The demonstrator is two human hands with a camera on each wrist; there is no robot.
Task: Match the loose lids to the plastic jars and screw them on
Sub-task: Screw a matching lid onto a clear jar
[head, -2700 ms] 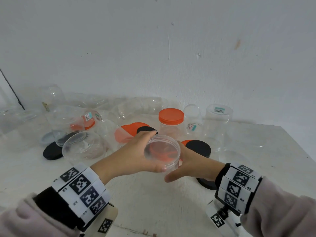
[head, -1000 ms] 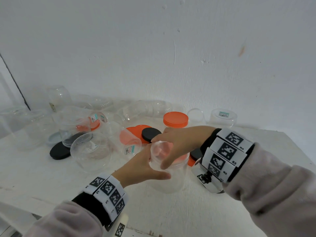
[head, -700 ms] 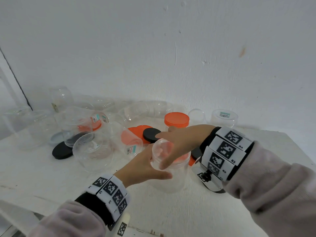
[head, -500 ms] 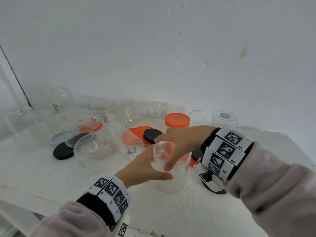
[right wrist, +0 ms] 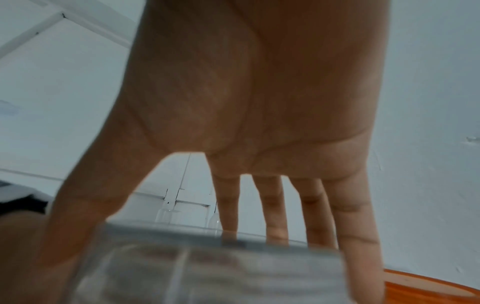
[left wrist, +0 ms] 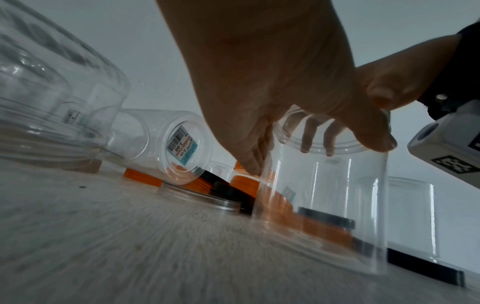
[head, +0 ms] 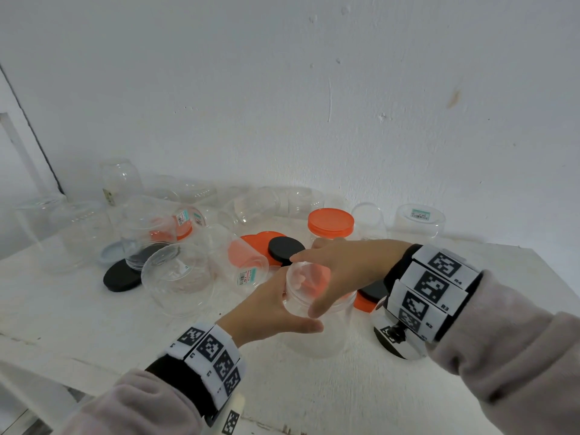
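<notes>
A clear plastic jar (head: 317, 328) stands upright on the white table near the front centre. A clear lid (head: 301, 282) sits on its mouth. My left hand (head: 276, 306) grips the jar's upper wall from the left, thumb toward me. My right hand (head: 329, 274) comes over the top from the right, its spread fingers curled down round the lid. In the left wrist view the jar (left wrist: 319, 205) stands under both hands. In the right wrist view my fingers (right wrist: 275, 216) and thumb straddle the lid (right wrist: 207, 267).
Several empty clear jars (head: 179, 277) lie and stand at the back left. A jar with an orange lid (head: 331, 222) stands behind my hands. Loose black lids (head: 122, 279) (head: 285, 249) and orange lids (head: 259, 241) lie around. The wall is close behind.
My right hand left the jar's side and went over its top onto the lid. Over the last second both hands have held their places with only a slight turn.
</notes>
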